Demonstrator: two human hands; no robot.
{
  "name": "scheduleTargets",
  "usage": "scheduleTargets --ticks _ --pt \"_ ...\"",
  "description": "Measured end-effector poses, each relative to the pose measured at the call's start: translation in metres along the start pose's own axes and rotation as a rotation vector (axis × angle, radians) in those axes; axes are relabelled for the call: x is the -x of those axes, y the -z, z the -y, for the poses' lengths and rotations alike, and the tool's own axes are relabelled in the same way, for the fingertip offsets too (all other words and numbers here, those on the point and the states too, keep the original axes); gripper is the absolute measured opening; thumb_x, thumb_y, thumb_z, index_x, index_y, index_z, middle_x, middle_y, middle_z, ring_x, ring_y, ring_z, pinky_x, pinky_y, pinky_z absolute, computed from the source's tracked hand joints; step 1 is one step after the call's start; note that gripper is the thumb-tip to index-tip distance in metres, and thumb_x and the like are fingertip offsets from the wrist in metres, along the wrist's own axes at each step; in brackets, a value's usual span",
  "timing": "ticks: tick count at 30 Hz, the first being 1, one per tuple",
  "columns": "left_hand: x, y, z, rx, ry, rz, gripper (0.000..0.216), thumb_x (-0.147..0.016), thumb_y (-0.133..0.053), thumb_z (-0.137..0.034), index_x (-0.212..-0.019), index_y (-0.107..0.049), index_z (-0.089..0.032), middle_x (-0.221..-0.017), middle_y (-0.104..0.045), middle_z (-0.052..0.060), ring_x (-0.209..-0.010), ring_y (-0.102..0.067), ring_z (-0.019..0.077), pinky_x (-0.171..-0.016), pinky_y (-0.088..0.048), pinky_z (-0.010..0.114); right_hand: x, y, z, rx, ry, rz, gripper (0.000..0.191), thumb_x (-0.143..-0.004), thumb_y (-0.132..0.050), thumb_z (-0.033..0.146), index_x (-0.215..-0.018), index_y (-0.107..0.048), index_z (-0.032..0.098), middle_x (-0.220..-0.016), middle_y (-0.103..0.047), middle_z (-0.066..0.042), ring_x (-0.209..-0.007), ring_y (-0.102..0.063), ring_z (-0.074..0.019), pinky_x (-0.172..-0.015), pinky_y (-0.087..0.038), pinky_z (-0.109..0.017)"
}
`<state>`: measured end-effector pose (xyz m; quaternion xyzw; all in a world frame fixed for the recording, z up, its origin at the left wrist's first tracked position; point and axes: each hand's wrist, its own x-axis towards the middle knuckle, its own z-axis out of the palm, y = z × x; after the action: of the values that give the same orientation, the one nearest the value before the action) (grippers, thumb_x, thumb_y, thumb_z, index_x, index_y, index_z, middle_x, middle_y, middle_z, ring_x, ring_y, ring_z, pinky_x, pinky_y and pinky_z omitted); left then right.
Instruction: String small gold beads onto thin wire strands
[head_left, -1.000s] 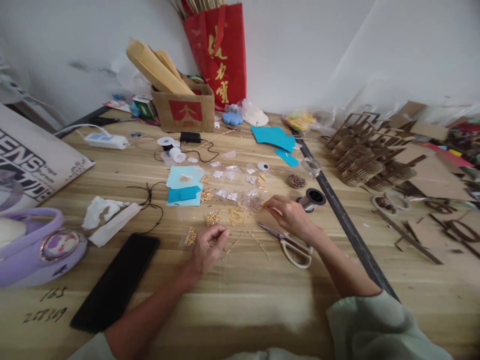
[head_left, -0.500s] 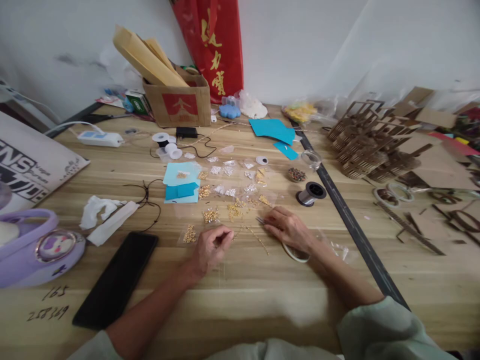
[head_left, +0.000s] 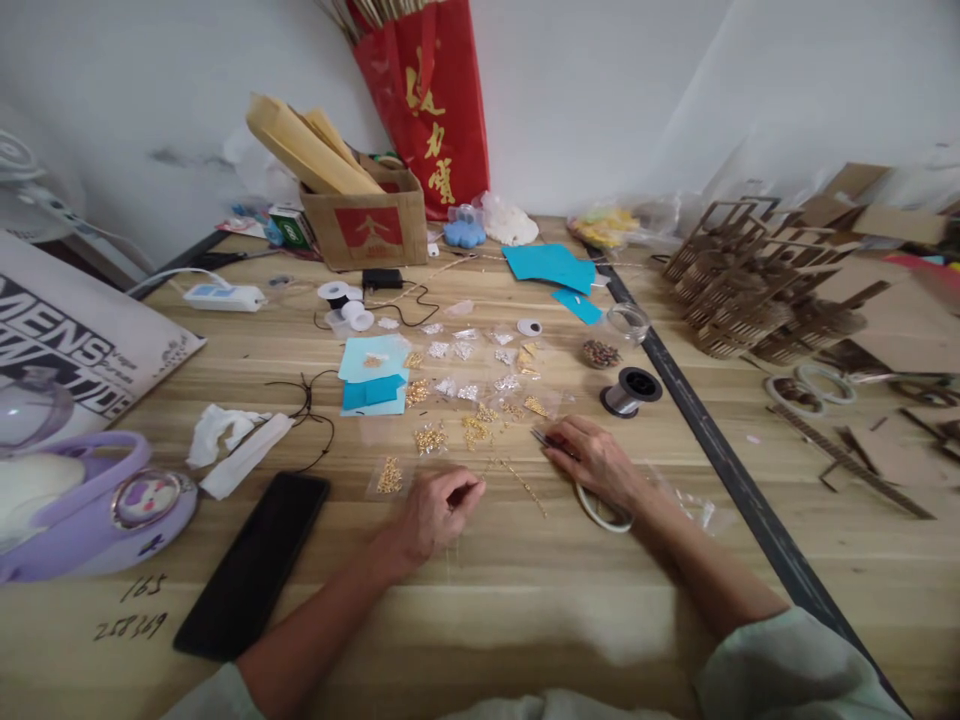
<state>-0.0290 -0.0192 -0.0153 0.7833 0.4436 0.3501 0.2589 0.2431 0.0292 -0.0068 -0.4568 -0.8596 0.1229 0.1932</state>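
My left hand (head_left: pixel 439 508) rests on the wooden table (head_left: pixel 525 600) with its fingers pinched together on a thin thread or wire with gold beads (head_left: pixel 517 480) that runs off to the right. My right hand (head_left: pixel 592 458) lies over the white-handled scissors (head_left: pixel 596 505), fingers curled around the blades; the tips stick out to the left. Small piles and clear bags of gold and silver beads (head_left: pixel 469 385) lie just beyond both hands. A wire spool (head_left: pixel 631 390) stands to the right of them.
A black phone (head_left: pixel 255 562) lies at the left front, a purple bag (head_left: pixel 82 500) and white tissue (head_left: pixel 225 440) further left. A cardboard box (head_left: pixel 364 220) and red bag (head_left: pixel 431 95) stand at the back. Laser-cut wooden pieces (head_left: pixel 757 290) crowd the right.
My right hand has come back from the bead piles and settled onto the scissors. My left hand has stayed pinched in about the same place. The view has shifted a little.
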Motion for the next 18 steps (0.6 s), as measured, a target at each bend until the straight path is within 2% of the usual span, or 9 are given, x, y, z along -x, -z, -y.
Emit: scheduleTargets --ticks 4,8,18 --pt "-0.0024 0.0030 -0.0033 -0.006 0.083 -0.004 0.035 -0.086 -0.049 -0.029 -0.054 -0.040 -0.017 -0.051 -0.040 -0.005 -0.049 -0.035 0.0076 -0.050 -0.028 0.021 -0.0004 0.0049 -0.0003 0.012 0.006 0.040 0.013 -0.091 -0.050 0.025 -0.099 -0.058 0.019 -0.088 -0.062 -0.008 -0.081 -0.059 -0.0212 -0.073 -0.047 -0.033" --pt "-0.0014 0.0017 -0.0016 0.007 0.155 -0.001 0.040 -0.084 -0.049 -0.031 -0.053 -0.026 -0.018 -0.050 -0.029 -0.006 -0.048 -0.028 0.0074 -0.049 -0.023 0.022 -0.0012 0.0088 -0.0004 0.025 -0.030 0.094 0.011 -0.091 -0.050 0.025 -0.097 -0.057 0.019 -0.089 -0.062 -0.007 -0.082 -0.059 -0.0208 -0.072 -0.046 -0.032" --pt "-0.0029 0.0036 -0.0043 0.044 0.200 0.022 0.038 -0.082 -0.046 -0.032 -0.053 -0.023 -0.019 -0.050 -0.027 -0.005 -0.049 -0.027 0.0082 -0.051 -0.023 0.023 -0.0022 0.0079 -0.0040 0.100 -0.030 0.124 0.007 -0.089 -0.053 0.026 -0.092 -0.055 0.020 -0.085 -0.062 -0.004 -0.074 -0.061 -0.0189 -0.067 -0.045 -0.030"
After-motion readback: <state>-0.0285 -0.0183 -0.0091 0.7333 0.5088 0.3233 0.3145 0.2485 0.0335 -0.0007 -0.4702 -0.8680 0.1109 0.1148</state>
